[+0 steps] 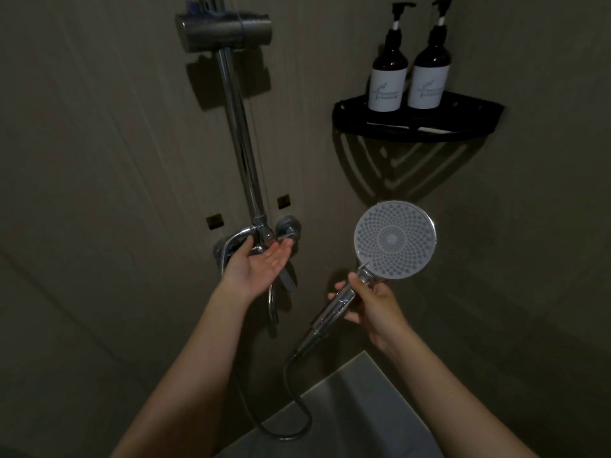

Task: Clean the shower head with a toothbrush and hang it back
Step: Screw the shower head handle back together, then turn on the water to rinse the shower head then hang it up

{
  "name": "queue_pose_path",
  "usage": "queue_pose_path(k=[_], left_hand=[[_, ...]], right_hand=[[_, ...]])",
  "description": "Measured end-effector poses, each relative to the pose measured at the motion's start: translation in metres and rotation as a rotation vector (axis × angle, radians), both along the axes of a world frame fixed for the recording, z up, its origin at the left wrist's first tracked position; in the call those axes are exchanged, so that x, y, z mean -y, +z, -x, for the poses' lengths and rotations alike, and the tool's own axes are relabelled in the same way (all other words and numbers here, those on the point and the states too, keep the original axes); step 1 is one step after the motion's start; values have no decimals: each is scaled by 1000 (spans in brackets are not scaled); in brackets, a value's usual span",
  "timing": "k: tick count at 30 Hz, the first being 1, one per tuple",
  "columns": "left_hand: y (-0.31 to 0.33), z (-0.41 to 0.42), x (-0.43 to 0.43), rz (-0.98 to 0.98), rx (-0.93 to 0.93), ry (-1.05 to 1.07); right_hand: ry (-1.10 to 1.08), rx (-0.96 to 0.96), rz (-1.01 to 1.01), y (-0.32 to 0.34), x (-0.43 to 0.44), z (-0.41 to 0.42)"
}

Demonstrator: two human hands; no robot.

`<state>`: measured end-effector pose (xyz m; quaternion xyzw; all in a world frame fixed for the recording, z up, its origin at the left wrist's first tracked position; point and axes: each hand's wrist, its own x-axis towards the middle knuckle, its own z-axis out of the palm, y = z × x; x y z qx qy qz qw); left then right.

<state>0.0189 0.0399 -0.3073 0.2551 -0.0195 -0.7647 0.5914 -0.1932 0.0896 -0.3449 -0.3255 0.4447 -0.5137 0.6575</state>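
The shower head runs on a long axis from about 7 o'clock at the handle's hose end to about 1 o'clock at the round face, and that face is turned toward the camera. The face is a pale disc covered in rings of small nozzle dots around a plain centre hub, with a thin chrome rim. Its handle is shiny chrome and narrows to a dark collar where the hose joins. The hose drops from there, loops low at about 6 o'clock, and climbs back toward the mixer valve on the wall.

The right hand is closed around the upper part of the handle, thumb on the near side and fingers wrapped behind, so the disc stands clear above the grip at about 1 o'clock and the collar and hose hang below it at about 7 o'clock.

The left hand is spread wide, palm up, holding nothing, just in front of the mixer valve, its fingertips close to the valve's chrome body; contact cannot be judged.

Above the valve the riser rail climbs toward 12 o'clock to the empty bracket. At about 2 o'clock from the disc, 2 dark pump bottles stand side by side on a black corner shelf.
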Motion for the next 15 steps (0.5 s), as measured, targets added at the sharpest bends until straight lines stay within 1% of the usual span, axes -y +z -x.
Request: queue_pose_path(k=[2,5,7,11,15], left_hand=[[4,1,10,-12,-24,-8],[14,5,22,-44,-110,14],[17,7,30,-71,-126,21],[14,10,51,-131,-78,59],[9,5,64,-186,-4,-4]], right_hand=[[-3,4,3,0,2,2],[-18,15,-3,-2,5,6],[-32,19,3,-2,7,8],[-26,19,24,0,11,12],[-31,13,29,0,15,10]])
